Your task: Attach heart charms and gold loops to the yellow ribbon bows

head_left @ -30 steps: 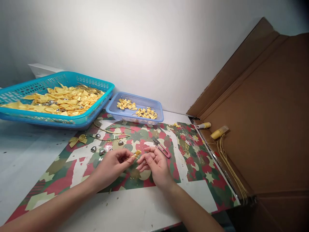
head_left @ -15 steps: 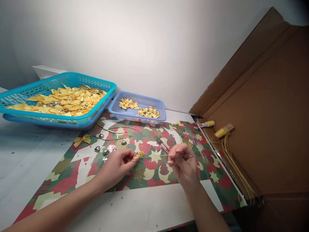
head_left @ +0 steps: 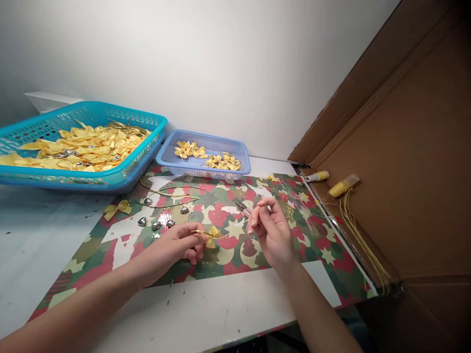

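My left hand (head_left: pixel 180 247) is closed, pinching a small yellow ribbon bow (head_left: pixel 213 237) between thumb and fingers. A thin gold cord (head_left: pixel 222 237) crosses the bow and runs toward my right hand (head_left: pixel 273 233). That hand is closed too, its fingertips pinched at the cord's far end. Just behind it lie small thread snips (head_left: pixel 243 210), partly hidden by the fingers. Silver heart-shaped beads (head_left: pixel 156 225) rest on the patterned paper beyond my left hand. Another yellow bow (head_left: pixel 117 210) lies farther left, near several loose gold cords (head_left: pixel 172 195).
A turquoise basket (head_left: pixel 147 147) with yellow bows, hearts and gold cords stands back left, stacked on a blue one. Beside it a smaller blue basket (head_left: pixel 206 172) holds finished-looking bows. Cardboard (head_left: pixel 397 162) walls the right side, with yellow-topped tubes (head_left: pixel 344 185) and a cord bundle (head_left: pixel 353 230).
The view has shifted slightly. My left hand has turned, so the bow and cord show more plainly. My right hand has opened its grip somewhat, and the cord between the hands now sags instead of running straight.
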Motion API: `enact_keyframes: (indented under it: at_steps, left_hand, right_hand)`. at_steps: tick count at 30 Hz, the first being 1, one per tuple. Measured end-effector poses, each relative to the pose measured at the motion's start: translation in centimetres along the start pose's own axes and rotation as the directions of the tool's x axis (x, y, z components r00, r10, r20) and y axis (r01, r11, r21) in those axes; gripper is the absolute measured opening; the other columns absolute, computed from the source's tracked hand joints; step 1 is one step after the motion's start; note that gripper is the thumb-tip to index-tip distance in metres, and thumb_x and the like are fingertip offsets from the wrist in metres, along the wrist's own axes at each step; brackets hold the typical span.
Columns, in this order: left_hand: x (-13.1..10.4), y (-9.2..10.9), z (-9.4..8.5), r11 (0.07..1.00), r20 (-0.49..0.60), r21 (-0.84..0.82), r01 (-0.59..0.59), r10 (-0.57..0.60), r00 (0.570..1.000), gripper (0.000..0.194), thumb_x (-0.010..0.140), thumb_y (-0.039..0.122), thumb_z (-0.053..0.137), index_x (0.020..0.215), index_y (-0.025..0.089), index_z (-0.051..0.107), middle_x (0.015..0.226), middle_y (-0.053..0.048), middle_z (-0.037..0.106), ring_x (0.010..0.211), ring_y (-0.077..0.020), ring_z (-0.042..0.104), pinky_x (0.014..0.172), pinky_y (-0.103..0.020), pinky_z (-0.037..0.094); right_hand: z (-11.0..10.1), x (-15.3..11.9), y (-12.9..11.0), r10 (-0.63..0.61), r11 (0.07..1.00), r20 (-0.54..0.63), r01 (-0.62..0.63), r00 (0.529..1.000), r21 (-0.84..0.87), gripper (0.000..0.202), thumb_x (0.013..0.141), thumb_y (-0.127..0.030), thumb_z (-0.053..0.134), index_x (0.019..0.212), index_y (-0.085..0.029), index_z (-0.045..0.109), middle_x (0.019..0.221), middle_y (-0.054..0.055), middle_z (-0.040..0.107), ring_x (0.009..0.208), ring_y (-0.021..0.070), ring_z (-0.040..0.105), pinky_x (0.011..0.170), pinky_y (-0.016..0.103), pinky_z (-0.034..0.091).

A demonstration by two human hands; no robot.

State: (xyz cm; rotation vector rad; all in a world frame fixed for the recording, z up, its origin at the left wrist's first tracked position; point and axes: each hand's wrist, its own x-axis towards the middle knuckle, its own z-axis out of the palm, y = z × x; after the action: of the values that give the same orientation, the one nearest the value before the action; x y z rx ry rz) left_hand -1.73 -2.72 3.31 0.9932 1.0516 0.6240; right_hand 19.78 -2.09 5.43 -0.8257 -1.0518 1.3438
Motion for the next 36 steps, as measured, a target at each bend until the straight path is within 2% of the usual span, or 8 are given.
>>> enact_keyframes:
  at_steps: [4,9,17,22,25,29,33,36]
  left_hand:
    - [0.0,-0.2,-0.2,0.996,0.017,-0.071,0.047,-0.046,0.999,0.022,0.071,0.033,0.072,0.069,0.019,0.054,0.054,0.006,0.048,0.049,-0.0096,0.044,0.047,-0.021,0.033]
    - [0.1,-0.2,-0.2,0.999,-0.074,0.041,0.01,-0.007,0.997,0.024,0.068,0.034,0.069,0.061,0.019,0.052,0.05,0.005,0.052,0.044,-0.0078,0.041,0.043,-0.02,0.03]
    - [0.2,0.4,0.5,0.978,-0.138,0.206,0.043,-0.014,0.99,0.018,0.061,0.027,0.06,0.054,0.021,0.045,0.043,0.007,0.051,0.037,-0.0069,0.038,0.039,-0.019,0.026]
    - [-0.2,0.4,0.2,0.957,-0.077,0.284,0.066,-0.046,0.996,0.036,0.067,0.034,0.064,0.052,0.023,0.032,0.035,0.008,0.044,0.033,-0.0077,0.036,0.038,-0.02,0.024]
    - [-0.4,0.4,-0.2,0.971,-0.105,0.236,-0.029,0.055,0.993,0.045,0.074,0.042,0.066,0.053,0.023,0.03,0.034,0.009,0.037,0.035,-0.0066,0.03,0.039,-0.02,0.021]
    - [-0.5,0.1,-0.6,0.943,-0.141,0.192,-0.274,0.302,0.943,0.04,0.083,0.046,0.061,0.058,0.021,0.044,0.05,0.006,0.044,0.044,-0.0084,0.037,0.042,-0.02,0.029]
    - [-0.6,-0.4,-0.4,0.779,-0.08,0.423,-0.463,0.541,0.837,0.015,0.087,0.037,0.061,0.085,0.023,0.066,0.083,-0.002,0.065,0.074,-0.0161,0.06,0.064,-0.025,0.049]
    - [-0.6,-0.5,0.1,0.632,0.015,0.574,-0.52,0.626,0.779,0.027,0.091,0.032,0.058,0.116,0.03,0.066,0.117,-0.005,0.068,0.105,-0.0222,0.061,0.088,-0.032,0.049]
  right_hand:
    - [-0.2,0.3,0.5,0.067,0.998,-0.005,-0.067,0.998,0.003,0.027,0.085,-0.047,0.064,0.087,-0.024,0.052,0.055,-0.01,0.037,0.042,0.0066,0.036,0.046,0.022,0.034]
    - [-0.3,0.3,0.3,0.054,0.997,-0.035,-0.052,0.998,0.054,0.024,0.086,-0.044,0.064,0.084,-0.023,0.053,0.057,-0.01,0.026,0.043,0.0054,0.022,0.045,0.021,0.024]
    - [0.0,-1.4,-0.3,-0.124,0.992,0.08,0.124,0.989,0.002,0.021,0.094,-0.045,0.056,0.084,-0.027,0.053,0.056,-0.008,0.03,0.049,0.0103,0.027,0.052,0.025,0.033]
    - [0.5,-2.1,0.6,-0.151,0.986,0.259,0.165,0.954,-0.032,0.015,0.099,-0.039,0.049,0.092,-0.027,0.055,0.06,-0.006,0.043,0.054,0.0113,0.037,0.056,0.027,0.038]
    - [0.8,-2.2,1.0,-0.119,0.989,0.367,0.142,0.922,-0.036,0.013,0.099,-0.036,0.049,0.094,-0.026,0.054,0.062,-0.005,0.048,0.054,0.011,0.043,0.056,0.027,0.04]
    - [0.8,-1.9,1.1,-0.101,0.993,0.338,0.113,0.936,-0.018,0.013,0.099,-0.035,0.05,0.094,-0.025,0.054,0.063,-0.005,0.048,0.055,0.0097,0.043,0.055,0.025,0.038]
    - [0.6,-1.4,1.2,-0.065,0.998,0.305,0.068,0.95,0.003,0.013,0.099,-0.035,0.052,0.093,-0.025,0.055,0.063,-0.006,0.046,0.054,0.0088,0.043,0.054,0.024,0.037]
    - [0.7,-1.1,1.4,-0.064,0.998,0.298,0.056,0.952,0.034,0.013,0.098,-0.036,0.052,0.093,-0.025,0.056,0.062,-0.006,0.046,0.053,0.0085,0.043,0.054,0.024,0.038]
